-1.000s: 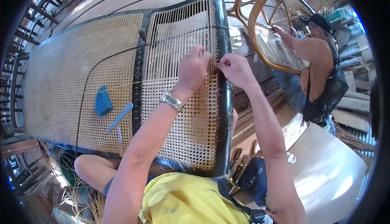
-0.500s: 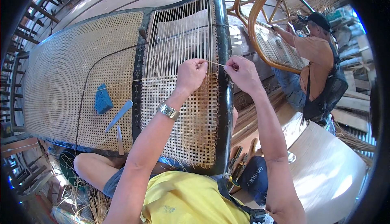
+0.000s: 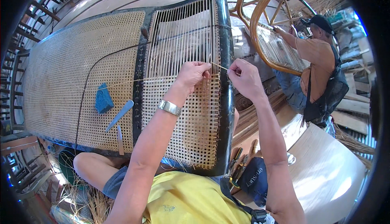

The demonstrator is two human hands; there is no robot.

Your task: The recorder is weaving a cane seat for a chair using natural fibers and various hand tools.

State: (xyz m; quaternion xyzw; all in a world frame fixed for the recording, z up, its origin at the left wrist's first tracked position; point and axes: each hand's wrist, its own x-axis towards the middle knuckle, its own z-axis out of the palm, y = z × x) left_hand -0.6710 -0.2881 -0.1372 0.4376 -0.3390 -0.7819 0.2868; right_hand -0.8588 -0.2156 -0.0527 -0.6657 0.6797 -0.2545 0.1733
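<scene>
A short taut length of cane strand (image 3: 219, 66) runs between my two hands. My left hand (image 3: 193, 75) pinches it above the right part of the half-woven cane panel (image 3: 178, 114). Its other end is pinched by my right hand (image 3: 245, 77), just beyond the dark frame's right edge (image 3: 226, 98). Below my hands the panel is an open lattice; above them only lengthwise strands (image 3: 183, 33) are strung. Another thin strand (image 3: 118, 84) stretches leftward from the weaving edge across the finished panel.
On the finished cane panel (image 3: 57, 81) lie a blue sponge (image 3: 104, 98), a blue-grey blade-like tool (image 3: 120, 115) and a flat strip (image 3: 120, 140). A dark cord (image 3: 91, 69) crosses it. At right, a person (image 3: 319, 53) works on a curved rattan frame (image 3: 256, 29). Tools (image 3: 239, 163) and a dark cap (image 3: 254, 181) lie beside me.
Both hands have shifted slightly right, still pinching the strand. My right hand has turned a little and sits slightly lower. The view has shifted slightly.
</scene>
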